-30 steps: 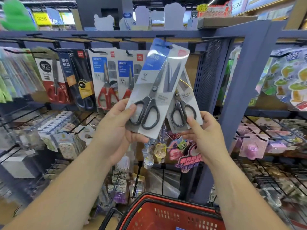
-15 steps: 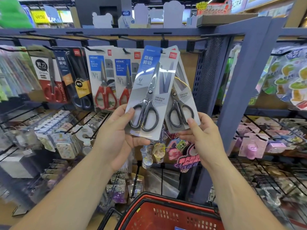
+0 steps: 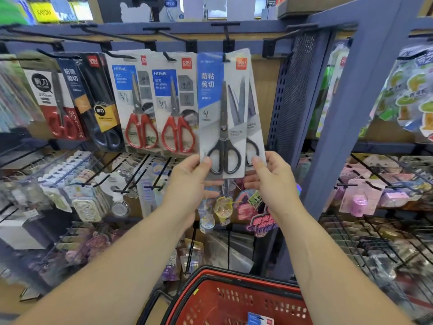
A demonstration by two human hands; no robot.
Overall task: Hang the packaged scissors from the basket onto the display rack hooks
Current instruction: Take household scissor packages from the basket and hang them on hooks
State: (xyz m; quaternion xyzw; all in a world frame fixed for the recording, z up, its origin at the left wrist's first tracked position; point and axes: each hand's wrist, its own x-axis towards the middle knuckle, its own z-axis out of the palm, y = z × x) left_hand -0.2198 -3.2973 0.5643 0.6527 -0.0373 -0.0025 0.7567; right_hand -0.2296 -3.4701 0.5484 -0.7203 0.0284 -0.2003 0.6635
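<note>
**A:** What is the left grip [image 3: 187,181] doing?

**B:** It pinches the lower left corner of the front scissors pack [image 3: 218,109], thumb on the face. The right grip [image 3: 274,181] pinches the lower right corner of a second pack [image 3: 254,127] tucked just behind.

**A:** And where are the packs?

**B:** They are upright against the display rack [image 3: 234,26], and the black hook [image 3: 226,38] shows its tip at the front pack's top edge. Red-handled scissors [image 3: 178,127] hang just beside them on the left. The red basket [image 3: 234,275] sits below, between the forearms.
</note>
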